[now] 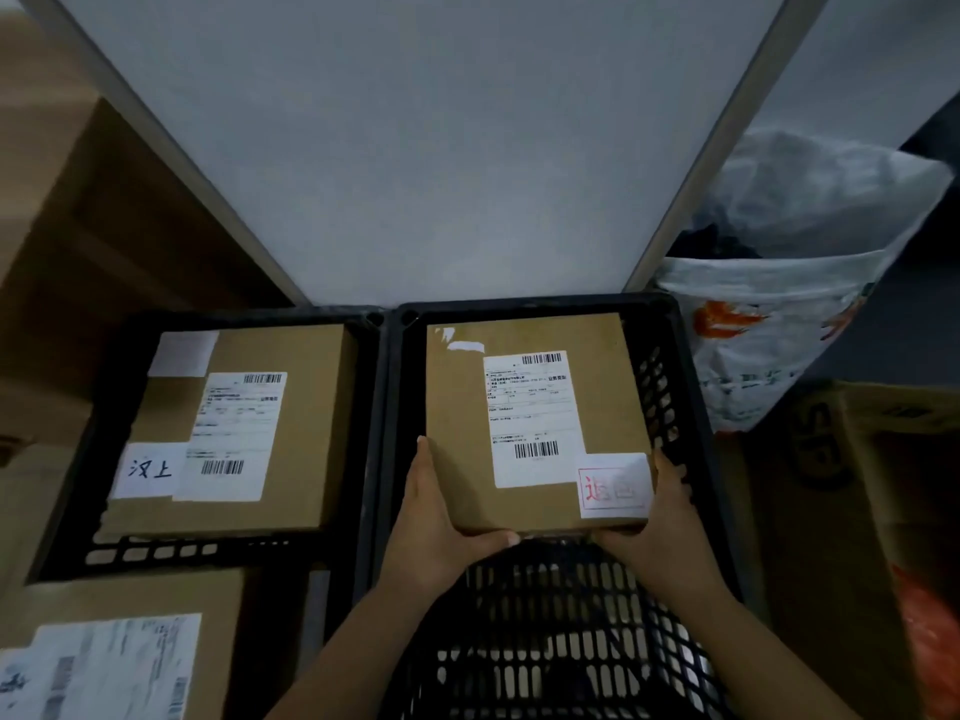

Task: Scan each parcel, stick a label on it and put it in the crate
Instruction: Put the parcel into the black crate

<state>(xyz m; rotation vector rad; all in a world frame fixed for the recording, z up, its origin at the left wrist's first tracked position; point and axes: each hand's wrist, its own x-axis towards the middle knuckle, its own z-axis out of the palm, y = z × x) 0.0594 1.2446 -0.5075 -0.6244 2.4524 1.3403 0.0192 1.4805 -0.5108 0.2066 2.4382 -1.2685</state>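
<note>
A person lowers a brown cardboard parcel (457, 407) into the right-hand black crate (687, 387), gripping it at its two near corners. The left hand (436, 517) clasps the near left corner and the right hand (660, 517) the near right one. The parcel sits in the far half of the crate, its printed shipping label (535, 418) facing up and a white label with red writing (613, 485) stuck at the near right corner. Whether its underside already rests on the crate floor cannot be told.

The grip looks like the weak point. With both hands at the near edge, the far end is unsupported, so it could dip and strike the floor or far wall if the hold loosens too soon. The right hand is close to the perforated side wall, where fingers could be caught as the parcel settles. That hand also lies just beside the red-lettered label, and a dragging finger might lift its edge.

In the left crate (78, 491), touching the first, lies another parcel (306, 407) bearing a handwritten label (148, 470). A third parcel (130, 641) waits near the left forearm, and a white plastic bag (769, 324) stands beyond the right-hand crate.
</note>
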